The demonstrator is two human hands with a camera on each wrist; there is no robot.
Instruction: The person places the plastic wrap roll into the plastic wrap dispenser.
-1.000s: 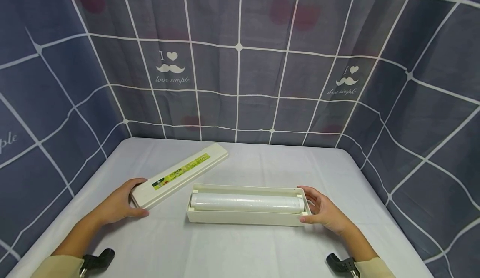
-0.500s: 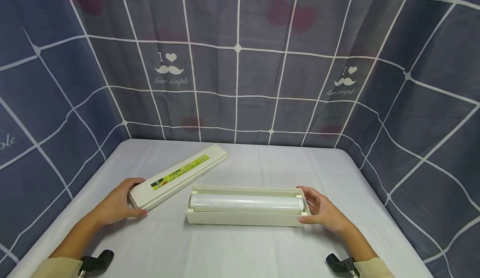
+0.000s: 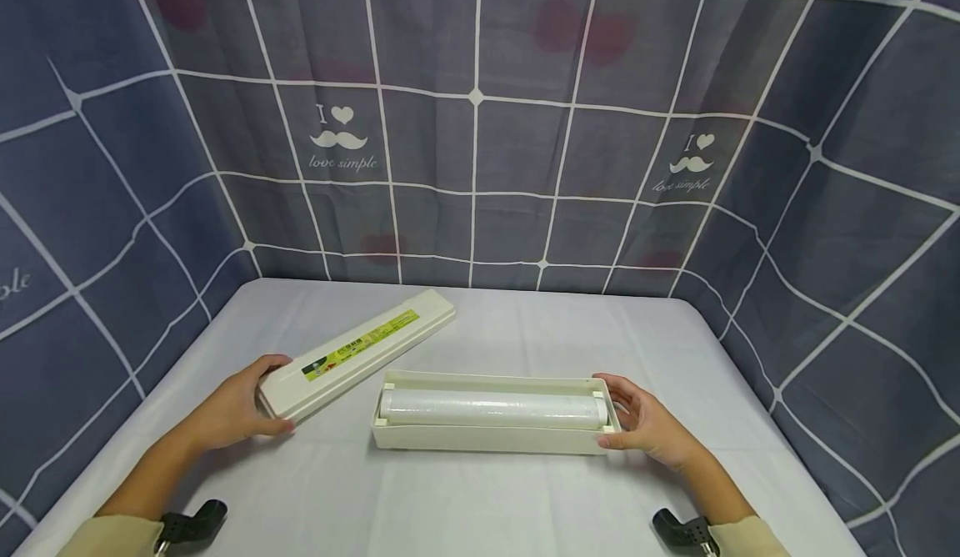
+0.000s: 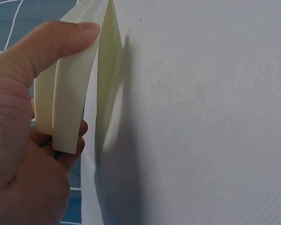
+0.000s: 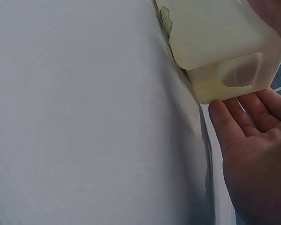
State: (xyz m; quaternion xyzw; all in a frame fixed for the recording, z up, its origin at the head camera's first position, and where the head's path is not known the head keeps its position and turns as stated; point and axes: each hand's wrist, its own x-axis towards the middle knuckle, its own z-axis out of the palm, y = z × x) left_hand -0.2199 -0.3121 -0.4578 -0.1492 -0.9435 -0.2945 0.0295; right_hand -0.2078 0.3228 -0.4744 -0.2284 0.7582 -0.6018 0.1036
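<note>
A long cream plastic lid with a yellow-green label lies slantwise at the left in the head view. My left hand grips its near end, thumb on one long side and fingers on the other; the left wrist view shows that end of the lid between them. To the right sits a cream open-topped cling film box holding a clear-white roll of cling film. My right hand holds the box's right end, thumb at the front corner. In the right wrist view fingers touch the box.
Both pieces rest on a white-covered table. A dark checked curtain encloses the back and both sides. Black wrist mounts show at both cuffs. The lid's right side lies close to the box's left back corner.
</note>
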